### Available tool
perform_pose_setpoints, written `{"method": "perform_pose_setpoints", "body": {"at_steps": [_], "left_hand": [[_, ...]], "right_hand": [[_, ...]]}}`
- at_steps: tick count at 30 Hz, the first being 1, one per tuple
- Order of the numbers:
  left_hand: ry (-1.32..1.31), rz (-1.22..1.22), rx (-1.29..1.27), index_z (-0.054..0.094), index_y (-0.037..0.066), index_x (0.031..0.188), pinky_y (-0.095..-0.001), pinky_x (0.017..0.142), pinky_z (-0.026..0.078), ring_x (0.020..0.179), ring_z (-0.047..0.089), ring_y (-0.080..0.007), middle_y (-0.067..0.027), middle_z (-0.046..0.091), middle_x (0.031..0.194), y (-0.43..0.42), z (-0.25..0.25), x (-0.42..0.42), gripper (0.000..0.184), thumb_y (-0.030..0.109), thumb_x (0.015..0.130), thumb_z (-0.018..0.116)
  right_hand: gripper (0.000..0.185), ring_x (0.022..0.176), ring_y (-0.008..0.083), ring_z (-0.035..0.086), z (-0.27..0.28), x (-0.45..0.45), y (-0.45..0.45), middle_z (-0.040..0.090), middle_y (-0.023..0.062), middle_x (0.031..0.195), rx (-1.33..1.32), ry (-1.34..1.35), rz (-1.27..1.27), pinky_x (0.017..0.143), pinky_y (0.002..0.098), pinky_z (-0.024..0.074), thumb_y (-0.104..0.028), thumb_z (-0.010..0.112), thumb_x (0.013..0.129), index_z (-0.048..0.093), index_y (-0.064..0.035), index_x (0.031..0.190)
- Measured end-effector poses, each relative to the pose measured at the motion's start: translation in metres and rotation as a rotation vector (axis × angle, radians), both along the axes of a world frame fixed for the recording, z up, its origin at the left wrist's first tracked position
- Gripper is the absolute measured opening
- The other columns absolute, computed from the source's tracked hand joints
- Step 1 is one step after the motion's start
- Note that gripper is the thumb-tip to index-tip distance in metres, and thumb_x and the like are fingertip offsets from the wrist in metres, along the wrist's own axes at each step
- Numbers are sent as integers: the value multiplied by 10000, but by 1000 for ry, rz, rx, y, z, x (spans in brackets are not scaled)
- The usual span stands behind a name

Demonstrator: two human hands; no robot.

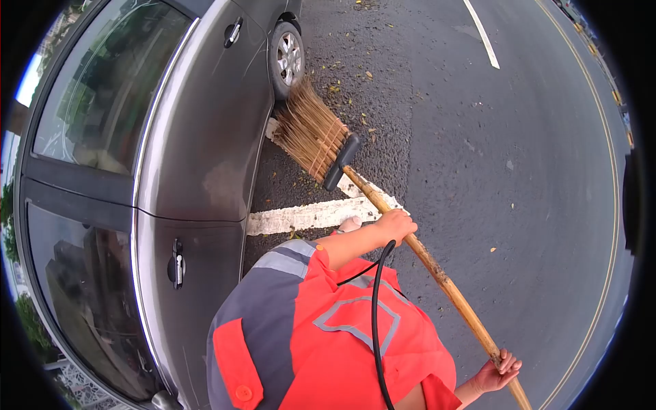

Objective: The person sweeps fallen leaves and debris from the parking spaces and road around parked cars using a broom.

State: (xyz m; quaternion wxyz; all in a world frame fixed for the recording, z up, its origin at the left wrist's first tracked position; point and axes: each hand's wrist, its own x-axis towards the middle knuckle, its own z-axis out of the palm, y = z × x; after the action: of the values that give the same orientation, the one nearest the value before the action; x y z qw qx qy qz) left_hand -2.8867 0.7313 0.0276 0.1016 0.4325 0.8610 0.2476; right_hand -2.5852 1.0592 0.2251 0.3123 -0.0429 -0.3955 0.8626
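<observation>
A long-handled broom slants across the view, its straw bristles spread low beside the car's wheel and a black clamp joining them to the wooden pole. My left hand is wrapped around the upper-middle part of that pole, not far below the clamp. Lower right, near the pole's other end, my right hand closes on it with the fingers curled over. The bristle tips overlap the bottom of the tyre in view; whether they touch it I cannot tell.
A dark grey car stands close along my left, its wheel ahead. White painted lines cross the asphalt near my feet. Scattered yellow leaves lie by the wheel. A black cable hangs over my orange vest.
</observation>
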Motion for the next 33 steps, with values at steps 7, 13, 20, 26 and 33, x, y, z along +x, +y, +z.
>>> {"method": "perform_pose_setpoints", "body": {"at_steps": [7, 13, 20, 26, 33], "left_hand": [[-243, 51, -130, 564, 90, 790, -461, 709, 455, 813, 595, -329, -119, 615, 800, 29, -28, 168, 125, 118, 688, 630], [-444, 63, -233, 604, 71, 835, -458, 685, 475, 853, 620, -364, -187, 635, 829, 35, -49, 223, 153, 90, 698, 538], [-162, 249, -13, 611, 101, 773, -444, 717, 477, 831, 593, -333, -129, 611, 789, 68, -48, 198, 132, 211, 768, 539], [3, 280, 123, 519, 106, 728, -408, 790, 438, 886, 547, -287, -73, 558, 801, 96, -32, 121, 45, 89, 723, 560], [189, 245, 353, 505, 95, 729, -437, 906, 417, 834, 555, -298, -76, 550, 753, 128, 15, 104, 134, 20, 655, 588]], "right_hand": [[195, 444, 63, 309, -8, 35, 96, 300, -43, 496, 5, 81, 113, 537, 238, 336, -210, 426, 975, 411, -100, 814], [239, 451, 67, 298, 15, 7, 87, 303, -35, 506, 24, -12, 281, 517, 242, 323, -188, 424, 973, 362, -112, 755], [292, 444, 80, 332, 58, 44, 42, 331, -27, 487, 277, 48, 256, 515, 250, 340, -214, 484, 936, 331, -133, 701], [330, 491, 89, 363, 65, 69, -3, 369, -37, 521, 473, 151, 229, 600, 271, 358, -231, 561, 894, 363, -155, 642], [361, 509, 88, 389, 41, 127, 39, 402, -47, 534, 531, 328, 133, 706, 294, 362, -244, 642, 848, 373, -168, 619]]}}
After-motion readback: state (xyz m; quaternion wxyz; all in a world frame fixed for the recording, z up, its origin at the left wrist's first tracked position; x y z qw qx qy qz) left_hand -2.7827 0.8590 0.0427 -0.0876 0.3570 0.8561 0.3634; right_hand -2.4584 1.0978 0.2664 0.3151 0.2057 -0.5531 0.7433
